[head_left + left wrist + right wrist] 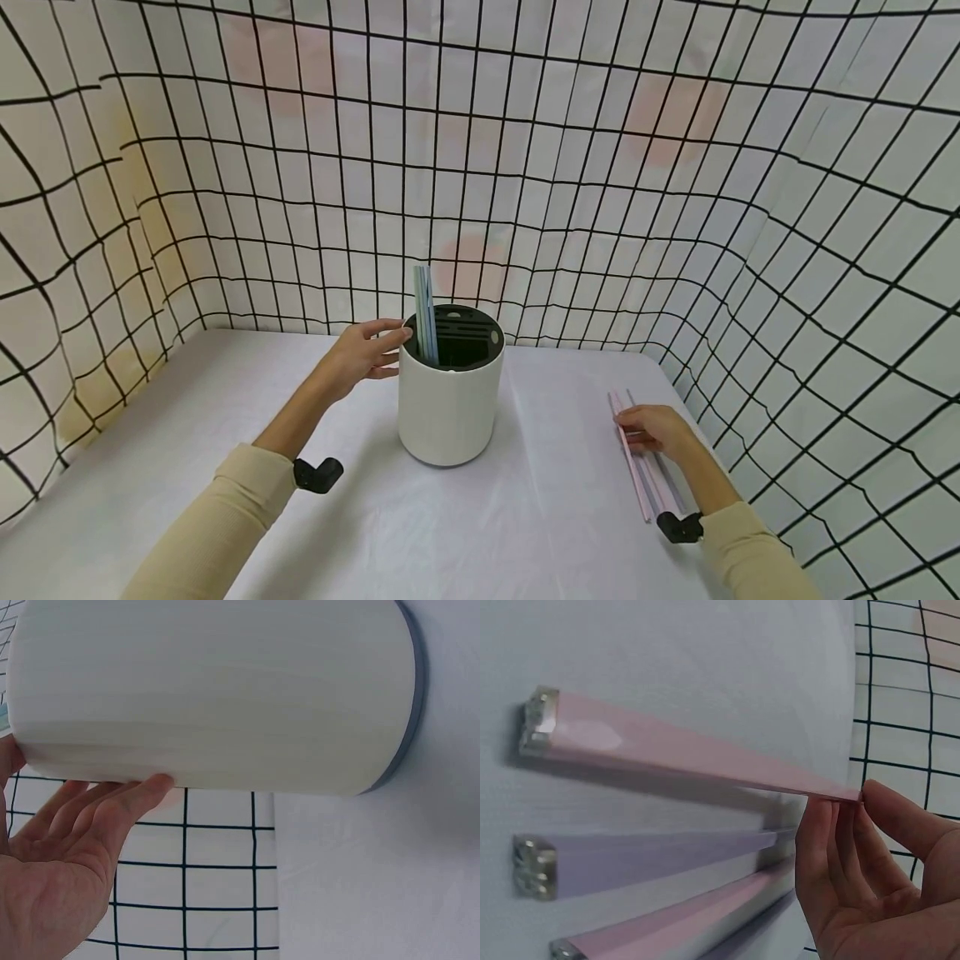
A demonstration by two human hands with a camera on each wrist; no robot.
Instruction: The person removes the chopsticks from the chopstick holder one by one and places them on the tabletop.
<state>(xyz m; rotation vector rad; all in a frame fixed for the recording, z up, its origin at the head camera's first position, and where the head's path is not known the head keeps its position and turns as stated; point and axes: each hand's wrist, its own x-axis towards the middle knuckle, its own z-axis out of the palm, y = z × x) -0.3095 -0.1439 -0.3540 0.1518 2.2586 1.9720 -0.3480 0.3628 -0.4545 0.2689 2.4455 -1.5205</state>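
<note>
A white cylindrical utensil holder [450, 417] with a black slotted top [467, 350] stands upright on the table. Several green and blue chopsticks [424, 321] rise from its left side. My left hand [365, 354] touches the holder's left side near the rim, fingers fairly straight along the wall in the left wrist view. Over at the right, my right hand [656, 429] pinches a pink chopstick [667, 750] between thumb and fingers, far from its metal-capped end. Beside that one lie a purple chopstick [645, 862] and another pink chopstick [682, 911], also metal-capped.
A white cloth covers the table [420, 533]. Black wire mesh [525, 167] encloses the back and both sides, close to my right hand. A black wrist camera [318, 475] sits on the left wrist, another black camera [679, 527] on the right.
</note>
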